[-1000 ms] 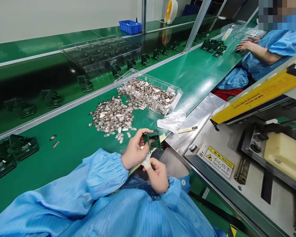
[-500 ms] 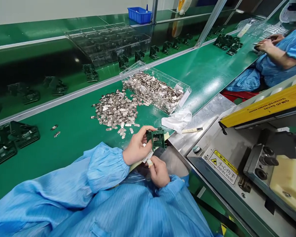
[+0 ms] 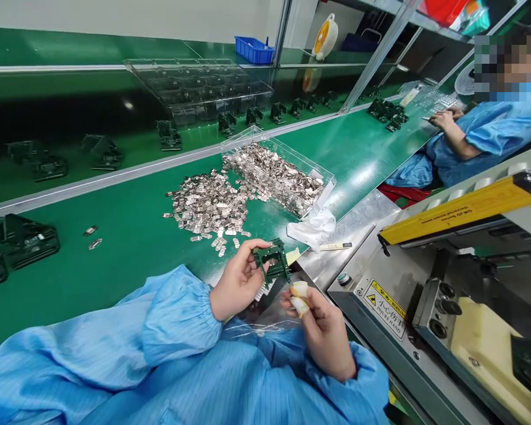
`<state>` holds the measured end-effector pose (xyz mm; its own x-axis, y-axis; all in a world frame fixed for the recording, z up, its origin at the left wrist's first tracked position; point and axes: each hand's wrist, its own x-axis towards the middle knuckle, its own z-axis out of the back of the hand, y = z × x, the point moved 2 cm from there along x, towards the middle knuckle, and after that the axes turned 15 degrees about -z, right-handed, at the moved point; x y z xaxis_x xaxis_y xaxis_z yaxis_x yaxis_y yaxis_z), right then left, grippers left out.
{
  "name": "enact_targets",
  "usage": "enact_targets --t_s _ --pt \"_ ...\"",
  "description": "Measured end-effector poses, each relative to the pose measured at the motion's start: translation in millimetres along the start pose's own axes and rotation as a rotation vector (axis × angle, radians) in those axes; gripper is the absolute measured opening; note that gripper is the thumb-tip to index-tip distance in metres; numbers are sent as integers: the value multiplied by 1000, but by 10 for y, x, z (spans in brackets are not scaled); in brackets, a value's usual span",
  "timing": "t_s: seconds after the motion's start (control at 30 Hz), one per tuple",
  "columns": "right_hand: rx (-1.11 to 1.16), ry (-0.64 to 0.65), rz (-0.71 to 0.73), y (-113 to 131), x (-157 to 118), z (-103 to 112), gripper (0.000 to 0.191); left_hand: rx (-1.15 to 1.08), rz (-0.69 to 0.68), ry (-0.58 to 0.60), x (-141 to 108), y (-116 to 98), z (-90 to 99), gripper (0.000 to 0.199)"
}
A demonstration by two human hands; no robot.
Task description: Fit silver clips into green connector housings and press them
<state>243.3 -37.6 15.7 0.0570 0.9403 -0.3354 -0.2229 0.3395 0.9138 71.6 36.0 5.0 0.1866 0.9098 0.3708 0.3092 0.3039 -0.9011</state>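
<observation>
My left hand (image 3: pixel 239 282) grips a dark green plastic part (image 3: pixel 272 262) with an open frame shape, held over the table's front edge. Just right of it is my right hand (image 3: pixel 325 327), with white-and-yellow coverings (image 3: pixel 300 298) on the thumb and a fingertip. Its fingers are bent and a small gap shows between the covered tips, with nothing visible there. Behind my hands lies a pile of small metal pieces (image 3: pixel 212 203) on the green table (image 3: pixel 128 248). A clear tray (image 3: pixel 327 192) beside the pile holds more of these pieces.
A white cloth (image 3: pixel 312 229) and a marked strip (image 3: pixel 335 246) lie near the tray. At the right stands a machine with a yellow bar (image 3: pixel 460 209). More green parts (image 3: pixel 29 239) sit at the left. A co-worker's hands (image 3: pixel 445 118) are at the far right.
My right hand has moved right, away from the green part, and its fingers have parted. The green part is tilted differently in my left hand. The view has shifted, showing more of the co-worker.
</observation>
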Motion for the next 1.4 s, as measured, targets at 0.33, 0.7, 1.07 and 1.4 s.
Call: enact_targets --t_s 0.33,0.7,1.07,1.4 --pt "34 -391 287 226 199 -230 10 13 -5 56 -72 -31 -43 30" --pt "79 -543 290 277 246 -510 9 103 -55 92 -139 -86 -67 28" --pt "828 -214 53 142 242 -625 32 170 -93 194 -164 -186 -101 27" --pt "323 -140 290 118 -204 128 62 3 163 351 -89 -360 -342 34"
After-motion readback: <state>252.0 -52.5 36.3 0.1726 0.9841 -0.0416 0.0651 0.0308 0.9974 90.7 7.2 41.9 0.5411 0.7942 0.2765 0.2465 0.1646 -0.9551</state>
